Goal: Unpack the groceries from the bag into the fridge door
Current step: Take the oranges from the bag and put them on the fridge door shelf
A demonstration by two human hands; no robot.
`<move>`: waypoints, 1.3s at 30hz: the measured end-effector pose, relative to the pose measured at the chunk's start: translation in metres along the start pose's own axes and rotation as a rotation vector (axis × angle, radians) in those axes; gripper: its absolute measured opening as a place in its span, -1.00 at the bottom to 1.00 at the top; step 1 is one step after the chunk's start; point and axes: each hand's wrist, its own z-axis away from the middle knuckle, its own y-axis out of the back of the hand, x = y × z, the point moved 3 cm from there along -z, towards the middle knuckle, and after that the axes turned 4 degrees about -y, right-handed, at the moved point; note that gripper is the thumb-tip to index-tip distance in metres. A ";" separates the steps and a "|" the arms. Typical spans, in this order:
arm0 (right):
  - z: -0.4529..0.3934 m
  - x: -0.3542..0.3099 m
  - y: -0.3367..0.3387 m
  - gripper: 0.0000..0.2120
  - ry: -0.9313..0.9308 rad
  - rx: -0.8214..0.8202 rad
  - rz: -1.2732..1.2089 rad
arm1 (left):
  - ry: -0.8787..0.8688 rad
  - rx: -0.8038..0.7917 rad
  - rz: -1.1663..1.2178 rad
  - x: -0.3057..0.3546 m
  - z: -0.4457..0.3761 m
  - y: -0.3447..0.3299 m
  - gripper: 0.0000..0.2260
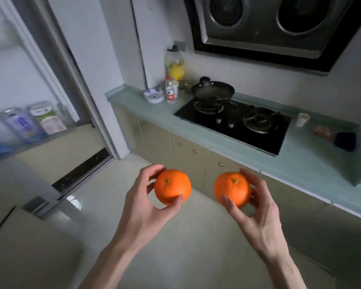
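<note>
Your left grip (146, 197) is curled around one orange (172, 187), thumb across its lower front and fingers behind it, stem end facing up toward you. Your right grip (256, 207) pinches a second orange (232, 189) the same way, thumb low on the near side and fingers wrapped round the far side. The two fruits hang side by side at about the same height, close but apart, above the pale tiled floor (175, 247) and in front of the cabinet doors (188, 155).

At the left edge the open fridge door (15, 84) shows a shelf (29, 147) carrying a few blurred cartons or pouches; you cannot tell what they are.

Beyond your hands the green surface (313, 163) runs along the wall. A black hob (236, 126) is set into it, with a dark wok (213, 91) on the left burner. Near the corner stand a large oil bottle (175, 63), a small bottle with a red label (170, 92) and a patterned bowl (154, 95). A white cup (302, 119) sits just right of the hob, and the extractor hood (269, 26) hangs above.
</note>
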 end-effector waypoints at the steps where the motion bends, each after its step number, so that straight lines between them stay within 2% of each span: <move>1: -0.004 -0.007 -0.012 -0.36 0.016 -0.024 -0.015 | 0.016 0.035 -0.005 0.000 0.001 0.015 -0.39; 10: -0.021 -0.106 -0.156 -0.37 0.178 -0.299 -0.164 | 0.122 0.349 -0.101 -0.013 0.025 0.174 -0.42; 19: -0.017 -0.210 -0.307 -0.38 0.256 -0.457 -0.303 | 0.130 0.533 -0.157 -0.037 0.033 0.331 -0.37; 29: -0.017 -0.301 -0.433 -0.47 0.279 -0.457 -0.438 | 0.003 0.610 -0.174 -0.052 -0.007 0.473 -0.46; 39: -0.069 -0.405 -0.488 -0.44 0.383 -0.448 -0.451 | -0.075 0.679 -0.142 -0.045 -0.080 0.556 -0.50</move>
